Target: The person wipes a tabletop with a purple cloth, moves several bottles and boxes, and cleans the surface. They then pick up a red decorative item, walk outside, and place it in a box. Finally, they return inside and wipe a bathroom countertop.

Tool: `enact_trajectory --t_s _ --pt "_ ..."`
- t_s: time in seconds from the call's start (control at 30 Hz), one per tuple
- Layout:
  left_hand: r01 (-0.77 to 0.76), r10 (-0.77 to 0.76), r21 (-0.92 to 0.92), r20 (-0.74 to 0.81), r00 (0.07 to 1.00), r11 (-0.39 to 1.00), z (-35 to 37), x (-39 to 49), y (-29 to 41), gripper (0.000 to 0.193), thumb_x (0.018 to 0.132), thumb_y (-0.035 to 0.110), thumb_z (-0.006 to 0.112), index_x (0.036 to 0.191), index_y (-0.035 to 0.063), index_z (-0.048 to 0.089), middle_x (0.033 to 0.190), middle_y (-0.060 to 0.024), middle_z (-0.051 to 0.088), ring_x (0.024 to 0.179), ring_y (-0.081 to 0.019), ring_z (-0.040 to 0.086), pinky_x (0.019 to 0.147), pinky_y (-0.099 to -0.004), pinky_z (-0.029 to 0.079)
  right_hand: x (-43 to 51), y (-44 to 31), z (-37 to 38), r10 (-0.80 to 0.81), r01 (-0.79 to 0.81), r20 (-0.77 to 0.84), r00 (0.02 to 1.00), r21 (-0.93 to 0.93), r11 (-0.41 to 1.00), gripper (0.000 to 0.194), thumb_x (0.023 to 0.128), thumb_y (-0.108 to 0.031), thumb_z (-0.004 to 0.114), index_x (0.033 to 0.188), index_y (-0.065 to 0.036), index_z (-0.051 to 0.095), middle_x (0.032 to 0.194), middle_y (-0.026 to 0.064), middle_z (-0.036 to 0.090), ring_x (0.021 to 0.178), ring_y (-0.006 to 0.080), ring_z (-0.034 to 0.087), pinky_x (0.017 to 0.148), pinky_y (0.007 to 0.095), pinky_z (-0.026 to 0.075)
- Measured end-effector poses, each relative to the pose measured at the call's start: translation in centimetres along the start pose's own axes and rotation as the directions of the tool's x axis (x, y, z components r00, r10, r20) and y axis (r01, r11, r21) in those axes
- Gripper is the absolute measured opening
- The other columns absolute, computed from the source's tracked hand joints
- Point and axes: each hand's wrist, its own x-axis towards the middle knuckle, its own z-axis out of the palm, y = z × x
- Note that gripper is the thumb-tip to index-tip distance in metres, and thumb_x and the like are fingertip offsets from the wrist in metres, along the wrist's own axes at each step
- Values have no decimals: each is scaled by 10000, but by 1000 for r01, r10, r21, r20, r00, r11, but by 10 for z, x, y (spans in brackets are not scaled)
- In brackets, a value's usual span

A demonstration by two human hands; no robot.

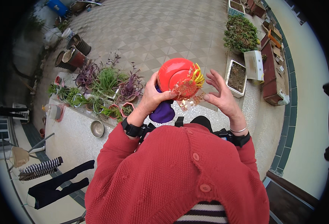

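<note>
My left hand (154, 95) holds a glossy red round object (167, 72), perhaps a container, from its left side, with the thumb across its near edge. Clear film printed with gold roses (185, 91) covers its near right side and hangs below it. A bunch of twisted gold cord (197, 77) sits at its right edge. Dark purple cloth (162, 112) hangs beneath my left hand; its upper part is hidden, so I cannot tell whether I grip it. Just right of the cord, my right hand (220, 93) is apart from the object, with fingers spread and nothing in them.
Potted plants (107, 81) line the step's edge at left, near a metal bowl (97, 128). A white soil-filled planter (236, 78), a leafy bush (241, 33) and a dark red cabinet (273, 70) stand at right. Dark trousers (59, 182) hang at lower left.
</note>
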Motion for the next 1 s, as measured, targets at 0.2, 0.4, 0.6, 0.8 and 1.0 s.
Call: enact_trajectory --t_s 0.2,0.4,0.6,0.8,1.0 --pt "45 -47 18 101 994 999 -10 100 -23 869 623 274 855 1323 -26 437 1231 -116 570 1142 -202 534 1020 -328 382 117 11 -19 -87 31 163 983 320 947 1176 669 -299 863 1489 13 81 1468 211 302 1343 284 350 1107 395 303" --pt "138 -113 -101 217 970 985 -9 232 -101 872 644 355 806 1335 -23 432 1252 -122 559 1158 -202 526 1031 -340 366 227 75 -78 -117 85 159 980 196 977 1171 652 -339 875 1493 -11 129 1440 159 356 1318 223 375 1098 352 316" --pt "304 -260 -143 265 929 942 -5 367 -188 904 644 421 811 1334 -18 426 1250 -119 558 1151 -210 533 1007 -345 387 347 131 -141 30 -86 184 983 308 947 1134 668 -395 859 1463 22 166 1396 173 394 1290 241 404 1091 363 333" --pt "297 -231 -185 313 921 937 -48 528 -221 916 620 417 825 1324 -15 428 1229 -122 568 1108 -210 562 973 -351 425 514 151 -203 -58 39 266 962 76 996 1138 653 -468 845 1451 25 200 1382 176 413 1276 249 422 1076 362 355" --pt "299 -244 -146 307 920 943 -94 741 -298 901 631 422 816 1314 -25 434 1222 -126 571 1100 -209 567 960 -341 436 734 222 -262 -49 11 273 961 139 990 1140 634 -340 885 1458 13 182 1371 143 437 1259 219 436 1068 357 366"
